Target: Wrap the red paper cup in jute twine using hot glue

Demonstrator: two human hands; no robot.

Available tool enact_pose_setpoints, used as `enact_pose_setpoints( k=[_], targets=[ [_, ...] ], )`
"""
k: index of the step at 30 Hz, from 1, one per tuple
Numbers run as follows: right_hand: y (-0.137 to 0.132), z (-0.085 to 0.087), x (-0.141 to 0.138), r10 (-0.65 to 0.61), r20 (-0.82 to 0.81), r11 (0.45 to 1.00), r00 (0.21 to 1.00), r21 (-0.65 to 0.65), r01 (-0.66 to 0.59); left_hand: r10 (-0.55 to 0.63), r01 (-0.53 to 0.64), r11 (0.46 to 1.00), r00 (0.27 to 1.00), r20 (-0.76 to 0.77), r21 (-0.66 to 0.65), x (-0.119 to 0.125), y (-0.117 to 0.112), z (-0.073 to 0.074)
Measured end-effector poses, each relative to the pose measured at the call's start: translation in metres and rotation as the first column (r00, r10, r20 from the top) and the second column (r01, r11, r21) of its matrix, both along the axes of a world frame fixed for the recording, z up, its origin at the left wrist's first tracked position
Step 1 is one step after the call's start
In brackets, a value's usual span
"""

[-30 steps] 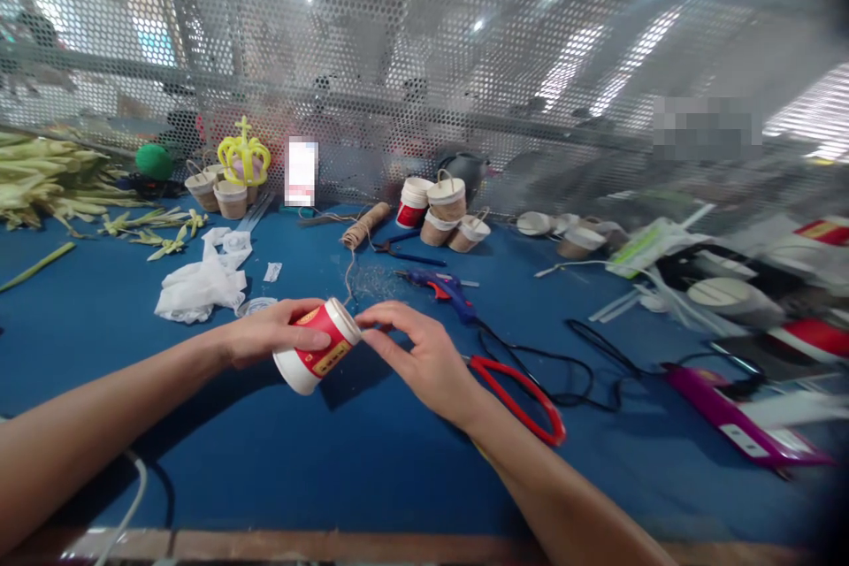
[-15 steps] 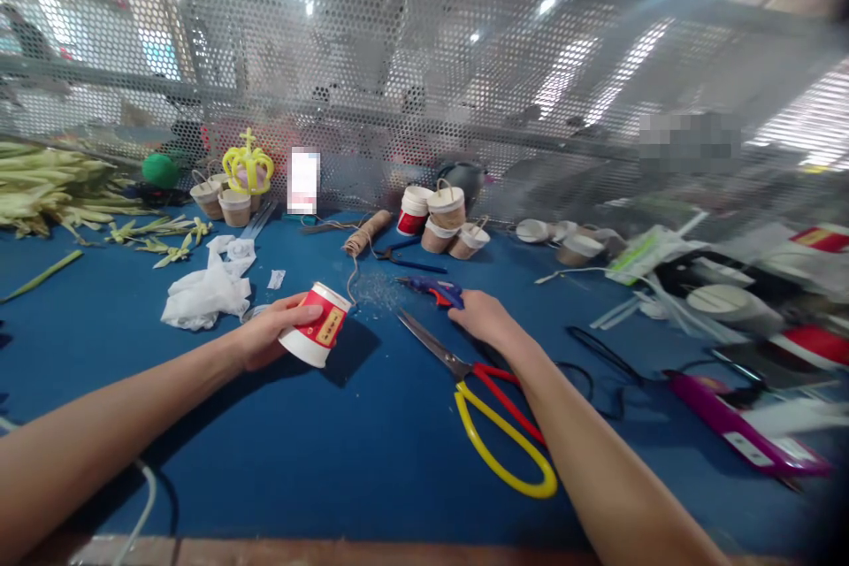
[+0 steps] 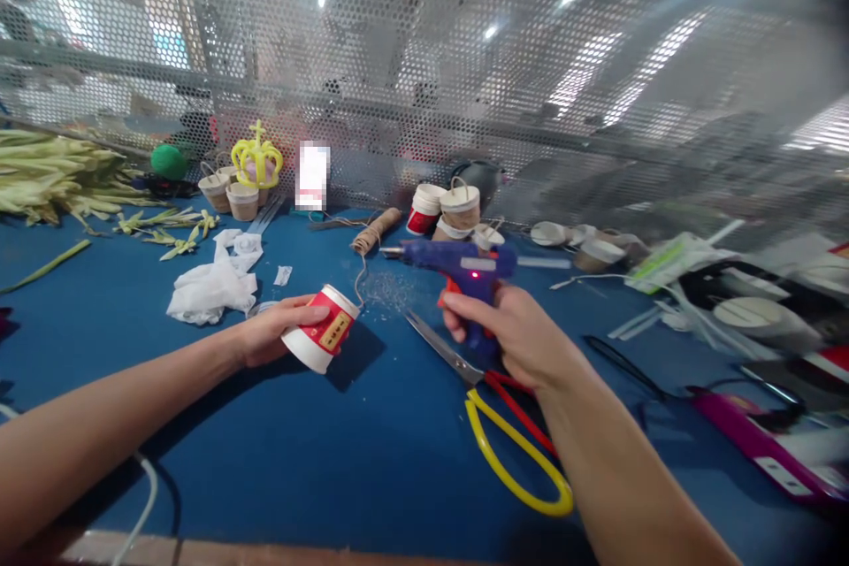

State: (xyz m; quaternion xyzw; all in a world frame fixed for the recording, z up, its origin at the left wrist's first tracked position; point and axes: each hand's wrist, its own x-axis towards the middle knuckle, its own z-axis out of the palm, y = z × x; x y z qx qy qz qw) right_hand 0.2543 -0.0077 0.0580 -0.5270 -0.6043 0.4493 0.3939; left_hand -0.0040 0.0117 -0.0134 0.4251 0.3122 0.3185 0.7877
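- We held the red-and-white paper cup (image 3: 322,336) tilted above the blue table (image 3: 318,469), our left hand's (image 3: 282,327) thumb pressed across its side; the fingers behind were mostly hidden.
- Our right hand (image 3: 523,332) was wrapped around the grip of the glue gun (image 3: 457,256), its nozzle apart from the cup; we couldn't tell whether the trigger was squeezed.
- 1 strand of twine (image 3: 359,279) ran from the twine roll (image 3: 377,230) to the cup's rim; whether it was stuck there, we couldn't tell.
- Done, as far as we saw: several brown-covered cups (image 3: 461,210) stood behind, at least 1 with a looped handle.
- Left, we judged: nearly everything on our cup, whose visible print was uncovered and which showed no handle.
- The scissors (image 3: 457,363) lay near our right wrist.
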Motion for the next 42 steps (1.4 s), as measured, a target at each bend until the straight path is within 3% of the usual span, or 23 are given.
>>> enact_pose_setpoints(
  k=[4, 10, 16, 42],
  targets=[
    [-0.021, -0.006, -0.014, 0.142, 0.063, 0.989, 0.988, 0.035, -0.144, -0.058, 0.058, 0.998, 0.998, -0.021, -0.036, -0.002, 0.002, 0.004],
    [-0.033, -0.011, -0.019, 0.079, 0.257, 0.994, 0.963, 0.052, -0.096, -0.245, 0.23, 0.96, 0.966, -0.087, -0.159, -0.007, 0.012, 0.007],
    [-0.033, -0.015, -0.018, 0.024, 0.414, 0.977, 0.91, 0.184, -0.11, -0.368, 0.344, 0.918, 0.924, -0.102, -0.195, -0.01, 0.02, 0.006],
    [-0.03, -0.019, -0.014, -0.015, 0.59, 0.942, 0.807, 0.28, -0.186, -0.412, 0.39, 0.9, 0.907, -0.085, -0.197, -0.01, 0.021, 0.007]
  ],
)
